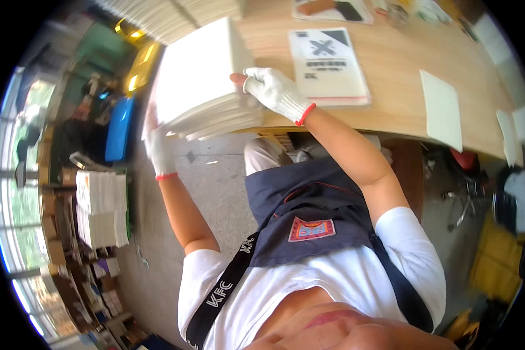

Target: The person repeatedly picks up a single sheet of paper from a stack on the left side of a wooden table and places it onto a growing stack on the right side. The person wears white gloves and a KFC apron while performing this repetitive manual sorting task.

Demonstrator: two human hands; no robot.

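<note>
A thick stack of white paper sheets (201,70) sits at the left end of the table, its lower layers fanned out unevenly toward me. My left hand (156,146), in a white knit glove with a red cuff, grips the stack's left side; its fingers are blurred and partly hidden. On the right side, my right hand (272,90) presses against the stack, gloved the same way with a bare thumb tip sticking out. Just right of that hand lies a pile of printed sheets or booklets (331,73) with a dark X-shaped mark.
The pale wooden table (391,64) carries a white card (441,111) at right and more paper stacks (151,14) at far left. Past the left edge are a blue bin (119,128) and a floor-standing paper pile (102,210). A wheeled chair (468,186) stands at right.
</note>
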